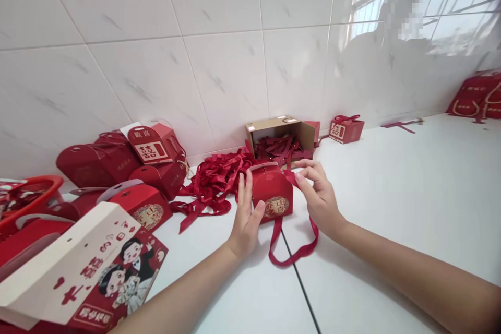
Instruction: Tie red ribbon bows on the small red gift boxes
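Observation:
A small red gift box (270,188) with gold lettering stands upright on the white surface in front of me. My left hand (247,216) rests against its left side, fingers stretched and thumb at the front face. Beside the box on the right, my right hand (319,198) pinches a dark red ribbon (293,260) between thumb and fingers near the upper right edge. The ribbon hangs in a loop before the box, its other stretch running to the box's lower front. Whether it passes under the box is hidden.
A heap of red ribbons (219,177) lies behind left, next to an open cardboard box (270,128) of dark red strips. Several red boxes (151,209) crowd the left, with a cream box (90,261) in front and an orange basket (47,188). A tied box (346,129) stands by the tiled wall.

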`<state>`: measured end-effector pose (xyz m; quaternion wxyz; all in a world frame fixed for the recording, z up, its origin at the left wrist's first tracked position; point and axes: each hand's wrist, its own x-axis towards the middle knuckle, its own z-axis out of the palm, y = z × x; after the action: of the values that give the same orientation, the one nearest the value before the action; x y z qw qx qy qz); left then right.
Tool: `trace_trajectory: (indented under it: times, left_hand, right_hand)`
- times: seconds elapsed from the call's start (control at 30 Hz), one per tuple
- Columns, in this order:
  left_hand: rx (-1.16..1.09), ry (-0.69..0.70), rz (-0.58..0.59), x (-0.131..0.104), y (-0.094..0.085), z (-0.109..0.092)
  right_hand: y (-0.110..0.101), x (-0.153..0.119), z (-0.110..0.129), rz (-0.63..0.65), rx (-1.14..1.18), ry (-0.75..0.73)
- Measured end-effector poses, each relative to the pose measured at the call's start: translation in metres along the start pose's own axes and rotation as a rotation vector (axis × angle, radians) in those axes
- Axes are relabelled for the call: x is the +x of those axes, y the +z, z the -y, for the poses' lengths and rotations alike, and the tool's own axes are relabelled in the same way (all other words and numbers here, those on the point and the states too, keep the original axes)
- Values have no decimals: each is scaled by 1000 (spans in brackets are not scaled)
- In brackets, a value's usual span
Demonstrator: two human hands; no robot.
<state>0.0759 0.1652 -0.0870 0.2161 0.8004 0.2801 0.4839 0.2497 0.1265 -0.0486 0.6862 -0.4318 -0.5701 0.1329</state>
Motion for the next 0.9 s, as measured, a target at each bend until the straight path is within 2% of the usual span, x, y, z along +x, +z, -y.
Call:
trace_trajectory:
  times: [0.1,0.13,0.27,0.43,0.53,0.63,0.77,0.9]
  left_hand:
    - [78,115,165,-5,0,-13]
    - [111,166,181,-8,0,-18]
    - [194,242,78,-16,4,-31]
    - [80,215,-161,-16,6,-31]
    - [16,176,-134,-15,5,-30]
    - [-8,155,-86,-12,3,-29]
    - [75,191,-129,-8,-2,-31]
    - [164,258,-114,-7,-4,-35]
  right_hand:
    - [1,-5,-5,49,63,113]
    - [1,-6,-6,47,87,142]
    - [-2,-5,-6,36,202,237]
    - [-1,-11,2,157,384,292]
    - [1,-15,4,173,456,284]
    - [2,-13,3,126,542,360]
    - [2,-7,-1,73,573,462]
    - [0,-9,2,77,464,349]
